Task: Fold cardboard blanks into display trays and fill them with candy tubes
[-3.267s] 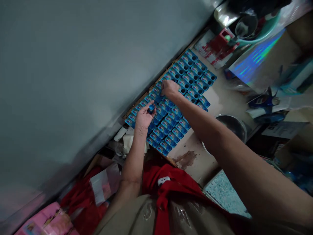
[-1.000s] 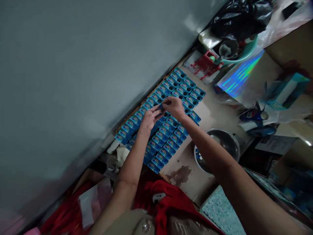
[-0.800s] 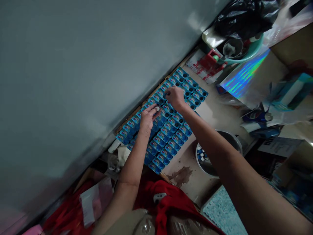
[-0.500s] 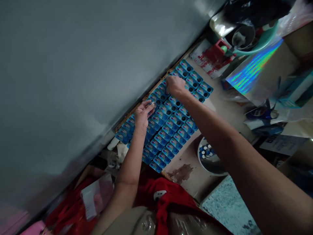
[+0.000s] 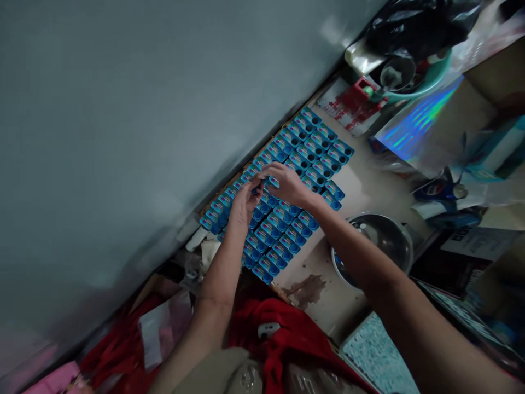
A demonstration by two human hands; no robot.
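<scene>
Rows of small blue printed cards (image 5: 283, 224), each with a round spot at one end, lie on the table by the wall. Some spots are dark and others blue. Over the middle rows, my left hand (image 5: 245, 203) is half curled, its fingertips together around something too small to make out. My right hand (image 5: 286, 185) reaches across from the right, with thumb and fingers bent to meet the left fingertips. Whatever lies between the two hands is hidden. A round metal bowl (image 5: 391, 238) stands to the right, partly behind my right forearm, with small white pieces inside.
A grey wall (image 5: 143, 109) runs along the table's far edge. A red holder (image 5: 360, 98), a green basin (image 5: 441, 76) and a black plastic bag (image 5: 422, 27) sit at the far right. Nearer are a shiny holographic sheet (image 5: 422, 120) and a brown stain (image 5: 307, 290).
My right hand has come back from the far rows, down and left, to meet my left hand. The left hand has barely moved. The view has shifted slightly.
</scene>
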